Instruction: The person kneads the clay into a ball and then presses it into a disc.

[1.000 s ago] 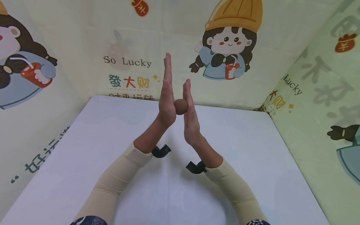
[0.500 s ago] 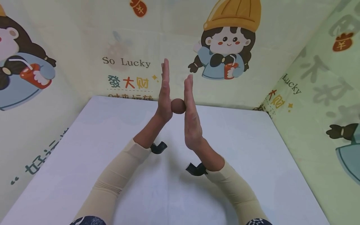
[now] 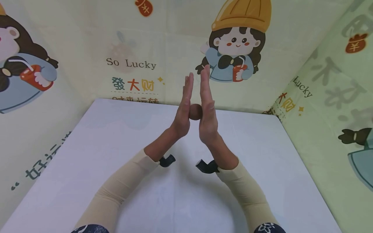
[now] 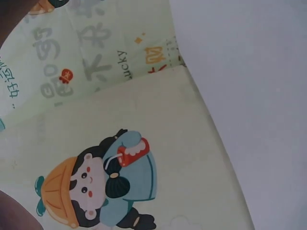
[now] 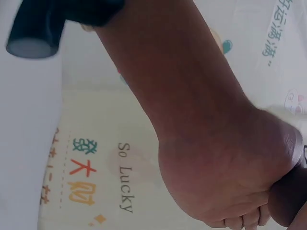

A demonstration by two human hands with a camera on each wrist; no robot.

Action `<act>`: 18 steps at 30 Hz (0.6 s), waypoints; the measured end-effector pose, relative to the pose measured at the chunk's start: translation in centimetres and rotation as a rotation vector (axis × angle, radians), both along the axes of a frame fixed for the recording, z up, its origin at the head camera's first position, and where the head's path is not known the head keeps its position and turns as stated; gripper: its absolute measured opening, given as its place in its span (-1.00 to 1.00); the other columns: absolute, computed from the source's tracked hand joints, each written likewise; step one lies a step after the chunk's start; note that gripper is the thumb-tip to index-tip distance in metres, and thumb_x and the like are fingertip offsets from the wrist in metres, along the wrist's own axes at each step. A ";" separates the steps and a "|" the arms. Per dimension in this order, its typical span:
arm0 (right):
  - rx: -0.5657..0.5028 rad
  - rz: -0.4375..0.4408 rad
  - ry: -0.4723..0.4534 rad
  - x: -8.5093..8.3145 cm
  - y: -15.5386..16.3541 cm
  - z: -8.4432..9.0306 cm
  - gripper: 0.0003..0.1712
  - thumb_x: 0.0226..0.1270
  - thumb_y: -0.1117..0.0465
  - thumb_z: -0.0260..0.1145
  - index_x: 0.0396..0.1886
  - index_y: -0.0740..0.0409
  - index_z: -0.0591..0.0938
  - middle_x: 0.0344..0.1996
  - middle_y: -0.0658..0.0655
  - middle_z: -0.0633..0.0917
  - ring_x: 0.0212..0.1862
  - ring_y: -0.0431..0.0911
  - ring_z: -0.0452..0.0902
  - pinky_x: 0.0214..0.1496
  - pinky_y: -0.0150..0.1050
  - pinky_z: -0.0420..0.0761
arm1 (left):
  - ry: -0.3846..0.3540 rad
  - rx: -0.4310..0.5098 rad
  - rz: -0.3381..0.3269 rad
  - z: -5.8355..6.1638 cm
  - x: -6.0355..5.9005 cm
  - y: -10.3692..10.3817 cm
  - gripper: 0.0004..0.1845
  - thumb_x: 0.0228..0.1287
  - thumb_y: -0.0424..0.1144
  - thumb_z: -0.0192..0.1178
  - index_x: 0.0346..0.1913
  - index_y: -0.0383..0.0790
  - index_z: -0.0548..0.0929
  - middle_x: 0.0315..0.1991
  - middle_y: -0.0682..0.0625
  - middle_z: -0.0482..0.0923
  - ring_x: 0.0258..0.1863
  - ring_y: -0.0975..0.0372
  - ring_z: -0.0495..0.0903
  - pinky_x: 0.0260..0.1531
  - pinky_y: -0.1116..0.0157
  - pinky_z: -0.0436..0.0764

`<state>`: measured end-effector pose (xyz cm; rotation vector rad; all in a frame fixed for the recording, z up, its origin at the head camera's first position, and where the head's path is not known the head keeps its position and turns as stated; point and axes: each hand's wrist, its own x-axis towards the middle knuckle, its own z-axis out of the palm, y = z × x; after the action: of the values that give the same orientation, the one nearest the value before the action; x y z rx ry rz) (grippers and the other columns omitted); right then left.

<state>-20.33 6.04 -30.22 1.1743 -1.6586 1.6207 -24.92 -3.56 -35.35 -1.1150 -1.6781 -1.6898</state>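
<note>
Both flat, open hands, left hand [image 3: 183, 111] and right hand [image 3: 207, 110], press the small round brown clay ball [image 3: 195, 112] between the palms, so roll gently and evenly.

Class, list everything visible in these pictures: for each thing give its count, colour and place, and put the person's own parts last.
Ball: one, brown, pressed between the two palms above the table.
Table: one, white, under the arms.
Backdrop: pale printed sheets with cartoon girls and "So Lucky", behind and on both sides of the table.
Wrist mounts: two, black, one under each wrist.
Sleeves: two, beige, on the forearms.
Left hand: one, fingers straight, upright.
Right hand: one, fingers straight, upright.
</note>
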 end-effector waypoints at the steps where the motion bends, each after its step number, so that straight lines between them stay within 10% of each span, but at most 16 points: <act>1: -0.005 -0.002 -0.008 -0.2 0.2 0.1 0.07 0.65 -0.38 -0.42 0.66 0.46 -0.19 0.70 0.30 -0.26 0.70 -0.04 -0.37 0.65 0.00 -0.35 | -0.009 -0.002 -0.015 -0.1 0.2 0.2 -0.23 0.69 0.11 -0.57 0.68 -0.37 -0.22 0.73 -0.16 -0.32 0.68 0.10 -0.46 0.57 0.07 -0.41; 18: -0.051 0.091 -0.139 -2.0 1.5 0.3 0.13 0.60 -0.47 -0.33 0.69 0.37 -0.20 0.72 0.18 -0.19 0.69 -0.11 -0.29 0.65 -0.09 -0.24 | 0.002 0.044 -0.121 1.1 4.2 1.2 -0.15 0.68 0.20 -0.55 0.67 -0.43 -0.26 0.72 -0.20 -0.35 0.68 0.08 -0.41 0.59 0.03 -0.35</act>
<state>-22.38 7.59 -29.93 1.1503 -1.6590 1.8272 -20.77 -2.35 -34.26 -1.2183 -1.5924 -1.7897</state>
